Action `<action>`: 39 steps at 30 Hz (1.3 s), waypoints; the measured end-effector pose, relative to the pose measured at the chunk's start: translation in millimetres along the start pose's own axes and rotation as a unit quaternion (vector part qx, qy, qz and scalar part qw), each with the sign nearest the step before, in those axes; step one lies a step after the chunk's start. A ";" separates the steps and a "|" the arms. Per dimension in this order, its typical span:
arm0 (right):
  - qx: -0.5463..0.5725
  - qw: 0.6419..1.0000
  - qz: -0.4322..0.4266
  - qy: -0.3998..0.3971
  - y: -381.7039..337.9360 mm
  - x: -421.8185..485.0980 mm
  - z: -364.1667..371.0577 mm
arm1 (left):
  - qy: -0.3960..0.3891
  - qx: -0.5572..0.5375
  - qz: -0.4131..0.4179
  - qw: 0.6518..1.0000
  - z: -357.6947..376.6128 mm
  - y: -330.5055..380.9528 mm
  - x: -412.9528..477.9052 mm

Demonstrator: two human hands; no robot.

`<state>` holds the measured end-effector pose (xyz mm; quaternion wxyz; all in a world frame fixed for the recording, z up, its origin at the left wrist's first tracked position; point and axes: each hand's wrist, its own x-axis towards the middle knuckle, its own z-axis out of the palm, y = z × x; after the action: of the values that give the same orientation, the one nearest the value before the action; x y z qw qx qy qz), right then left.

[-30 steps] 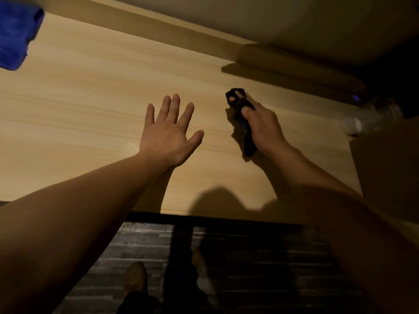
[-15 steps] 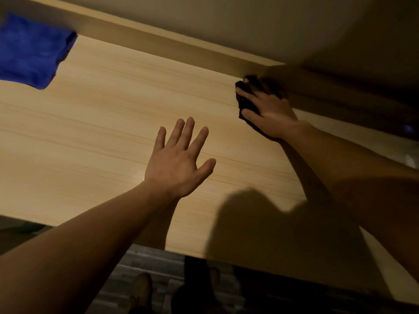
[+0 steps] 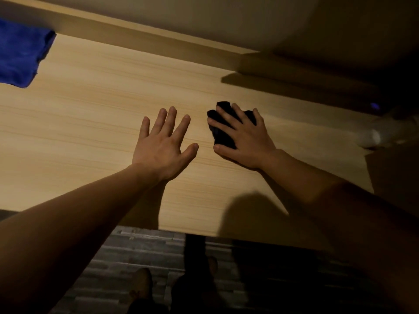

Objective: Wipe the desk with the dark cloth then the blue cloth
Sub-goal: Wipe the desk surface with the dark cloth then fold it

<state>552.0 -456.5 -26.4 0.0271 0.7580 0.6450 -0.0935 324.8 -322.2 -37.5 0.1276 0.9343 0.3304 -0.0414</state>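
My right hand (image 3: 246,141) flat on dark cloth (image 3: 221,130), fingers spread, pressing it to desk (image 3: 90,123); left hand (image 3: 162,146) open (fingers wide); blue cloth (image 3: 20,55) far left

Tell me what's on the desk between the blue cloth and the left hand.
Nothing. The head view shows only the bare wood of the desk between the blue cloth and the left hand.
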 end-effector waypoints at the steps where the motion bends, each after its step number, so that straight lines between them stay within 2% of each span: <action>1: 0.000 1.000 0.000 0.002 -5.5 -9.0 2.8 | -0.002 0.001 -0.001 1.000 -0.2 0.0 -0.1; 13: 0.015 1.000 0.010 0.012 -81.7 -108.9 30.3 | -0.002 0.004 0.015 1.000 -0.8 -1.9 -3.0; 19: 0.061 0.998 0.028 0.012 -111.9 -144.3 39.9 | -0.033 0.002 0.015 0.999 -5.9 -5.0 1.8; 22: 0.110 0.993 0.047 0.012 -130.8 -161.8 42.4 | -0.032 -0.051 0.019 0.998 -10.5 2.0 -11.1; 25: 0.192 0.978 0.087 0.001 -152.0 -176.3 40.3 | 0.030 -0.202 0.020 0.979 -14.7 20.0 -58.3; 27: 0.245 0.964 0.107 0.002 -166.0 -180.7 31.3 | 0.029 -0.366 -0.039 0.929 -17.7 29.7 -100.8; 29: 0.298 0.947 0.117 0.034 -177.9 -178.3 14.0 | -0.007 -0.521 -0.136 0.842 -25.1 37.3 -136.8; 30: 0.310 0.943 0.114 0.053 -183.6 -172.9 2.6 | -0.042 -0.587 -0.181 0.788 -33.2 40.4 -149.6; 31: 0.304 0.945 0.104 0.066 -188.9 -164.4 -10.5 | -0.082 -0.657 -0.218 0.717 -42.7 41.4 -156.0; 32: 0.285 0.952 0.089 0.070 -194.1 -153.2 -24.0 | -0.129 -0.734 -0.250 0.617 -52.7 41.6 -159.3; 33: 0.255 0.962 0.069 0.069 -198.8 -139.7 -36.9 | -0.171 -0.804 -0.270 0.502 -61.9 39.9 -160.2; 34: 0.221 0.972 0.047 0.063 -203.3 -125.1 -49.9 | -0.191 -0.849 -0.273 0.409 -73.5 37.8 -159.5; 35: 0.190 0.980 0.025 0.058 -207.4 -110.4 -62.5 | -0.189 -0.878 -0.264 0.351 -85.3 34.8 -157.1; 36: 0.164 0.985 0.003 0.053 -210.1 -96.7 -74.1 | -0.177 -0.894 -0.251 0.325 -97.2 32.3 -153.2; 39: 0.128 0.990 -0.050 0.030 -209.6 -63.0 -103.6 | -0.129 -0.913 -0.226 0.313 -121.5 20.4 -138.7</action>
<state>347.6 -466.1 103.0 -0.0941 0.7246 0.6651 -0.1540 228.8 -389.4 106.4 0.9266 0.0958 0.3358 0.1395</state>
